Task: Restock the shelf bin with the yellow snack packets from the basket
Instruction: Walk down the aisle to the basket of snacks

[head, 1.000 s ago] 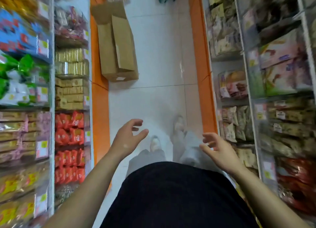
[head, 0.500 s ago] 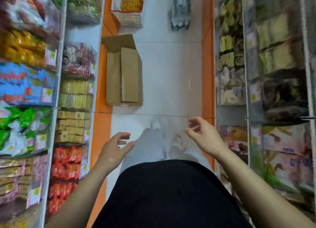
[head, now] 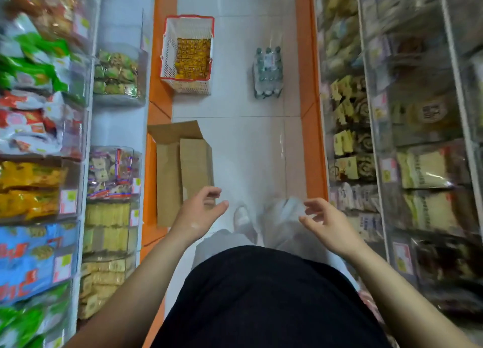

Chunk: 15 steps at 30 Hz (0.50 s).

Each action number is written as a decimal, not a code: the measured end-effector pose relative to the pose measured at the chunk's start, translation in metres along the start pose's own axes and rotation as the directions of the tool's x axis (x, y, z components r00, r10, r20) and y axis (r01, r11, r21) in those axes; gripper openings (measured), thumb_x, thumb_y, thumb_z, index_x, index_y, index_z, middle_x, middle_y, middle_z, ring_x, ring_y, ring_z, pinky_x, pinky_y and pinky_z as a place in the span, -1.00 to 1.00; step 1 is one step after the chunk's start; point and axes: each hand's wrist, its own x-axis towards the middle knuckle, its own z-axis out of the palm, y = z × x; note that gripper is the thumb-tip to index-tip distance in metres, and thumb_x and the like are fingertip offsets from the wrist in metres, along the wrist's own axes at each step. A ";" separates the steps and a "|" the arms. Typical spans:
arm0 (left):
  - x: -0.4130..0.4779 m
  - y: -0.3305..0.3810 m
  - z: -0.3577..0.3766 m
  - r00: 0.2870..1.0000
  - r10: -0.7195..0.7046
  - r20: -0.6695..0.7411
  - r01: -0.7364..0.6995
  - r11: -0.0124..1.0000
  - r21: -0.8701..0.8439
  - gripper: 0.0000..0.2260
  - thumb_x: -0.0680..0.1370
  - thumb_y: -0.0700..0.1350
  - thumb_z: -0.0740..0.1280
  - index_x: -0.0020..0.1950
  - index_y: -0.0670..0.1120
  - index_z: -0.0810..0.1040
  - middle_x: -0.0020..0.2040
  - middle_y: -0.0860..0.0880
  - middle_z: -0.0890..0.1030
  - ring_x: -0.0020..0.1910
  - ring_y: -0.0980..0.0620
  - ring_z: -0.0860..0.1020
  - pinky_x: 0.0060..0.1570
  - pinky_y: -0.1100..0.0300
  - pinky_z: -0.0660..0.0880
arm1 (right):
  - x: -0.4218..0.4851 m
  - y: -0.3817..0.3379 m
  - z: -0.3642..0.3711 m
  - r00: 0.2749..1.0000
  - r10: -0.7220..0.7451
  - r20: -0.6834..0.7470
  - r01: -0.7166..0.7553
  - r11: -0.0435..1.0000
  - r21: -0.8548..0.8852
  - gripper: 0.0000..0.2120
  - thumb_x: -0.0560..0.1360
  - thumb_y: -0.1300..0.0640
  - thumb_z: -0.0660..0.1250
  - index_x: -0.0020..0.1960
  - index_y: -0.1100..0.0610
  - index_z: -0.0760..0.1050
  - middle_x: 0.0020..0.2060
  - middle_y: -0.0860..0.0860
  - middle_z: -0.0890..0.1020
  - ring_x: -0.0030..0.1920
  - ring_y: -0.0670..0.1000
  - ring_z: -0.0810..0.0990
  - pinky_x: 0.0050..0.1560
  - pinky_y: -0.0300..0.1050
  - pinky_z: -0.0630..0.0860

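A white basket with a red rim [head: 167, 52] stands on the aisle floor far ahead, by the left shelving. Inside it lie several yellow snack packets [head: 193, 57]. My left hand [head: 201, 211] hangs in front of me with fingers apart and nothing in it, well short of the basket. Level with it on the other side is my right hand [head: 326, 225], also spread and holding nothing. Which shelf bin takes the packets I cannot tell.
An open cardboard box [head: 183, 175] lies on the floor at the left, between me and the basket. A shrink-wrapped pack of bottles [head: 268, 73] stands to the right of the basket. Snack shelves [head: 112, 73] line both sides of the narrow aisle.
The view has moved forward along the aisle: the cardboard box is nearer and the basket and bottle pack have come fully into sight. Both hands stay spread and hold nothing.
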 end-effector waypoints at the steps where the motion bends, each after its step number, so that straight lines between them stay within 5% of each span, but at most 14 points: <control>1: 0.019 0.018 -0.003 1.000 0.018 0.020 -0.018 1.000 0.013 -0.75 0.53 0.12 0.44 0.17 0.22 0.52 0.11 0.27 0.58 0.15 0.24 0.55 0.12 0.18 0.49 | 0.014 -0.002 -0.011 1.000 0.018 -0.018 -0.018 1.000 0.012 -0.59 0.52 -0.09 0.39 0.31 0.02 0.47 0.04 -0.13 0.60 -0.04 -0.18 0.58 0.03 -0.12 0.53; 9: 0.152 0.125 -0.032 1.000 -0.024 0.016 0.023 0.998 0.062 -0.70 0.55 0.12 0.43 0.25 0.13 0.53 0.18 0.14 0.60 0.17 0.12 0.57 0.24 0.03 0.53 | 0.155 -0.031 -0.109 0.998 0.048 -0.036 -0.046 0.997 0.058 -0.58 0.53 -0.07 0.38 0.33 0.04 0.46 0.04 -0.09 0.61 -0.03 -0.16 0.59 -0.08 -0.22 0.44; 15: 0.209 0.177 -0.080 0.992 -0.097 -0.083 0.100 0.995 0.030 -0.74 0.54 0.04 0.47 0.21 0.14 0.55 0.12 0.21 0.61 0.12 0.16 0.58 0.04 0.20 0.48 | 0.269 -0.129 -0.175 0.997 -0.074 -0.012 0.075 0.997 0.028 -0.62 0.52 -0.09 0.37 0.29 0.02 0.47 0.02 -0.11 0.62 -0.05 -0.13 0.60 0.02 -0.13 0.52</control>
